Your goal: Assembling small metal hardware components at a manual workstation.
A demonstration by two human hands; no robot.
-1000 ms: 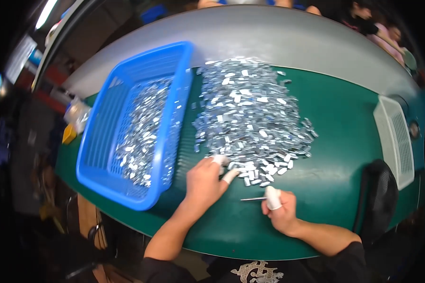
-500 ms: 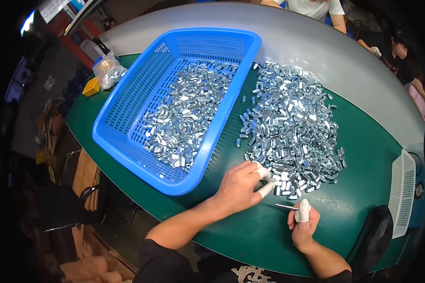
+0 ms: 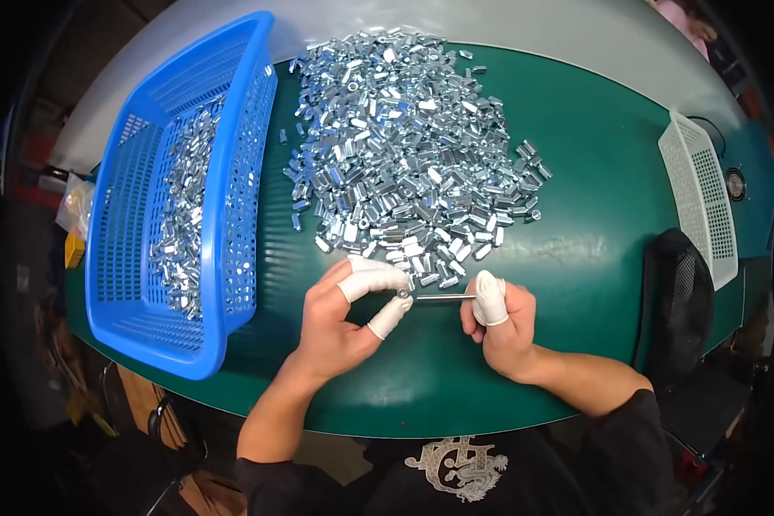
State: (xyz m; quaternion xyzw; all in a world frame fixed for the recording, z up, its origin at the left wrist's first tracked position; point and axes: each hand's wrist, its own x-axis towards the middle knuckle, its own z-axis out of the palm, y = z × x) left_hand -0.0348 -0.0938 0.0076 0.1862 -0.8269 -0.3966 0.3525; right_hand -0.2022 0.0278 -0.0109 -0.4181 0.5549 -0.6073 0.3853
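Observation:
My left hand [image 3: 340,314], with white finger cots on its fingertips, pinches a small shiny hex coupling nut [image 3: 404,294] between thumb and fingers; its round hole shows. My right hand [image 3: 506,322], its thumb and a finger also in white cots, is closed round a thin metal rod [image 3: 443,297]. The rod points left and its tip meets the nut; whether it has entered the hole I cannot tell. Just beyond both hands lies a wide heap of loose coupling nuts [image 3: 404,163] on the green tabletop [image 3: 576,275].
On the left stands a blue plastic basket [image 3: 215,284] holding more of the nuts. A white perforated basket [image 3: 701,202] is at the right edge, near a black mesh chair back [image 3: 679,301]. A grey curved panel [image 3: 559,34] borders the far side.
My left hand has drawn back from the heap with a coupling nut and met the rod in my right hand. The view has swung right and downward.

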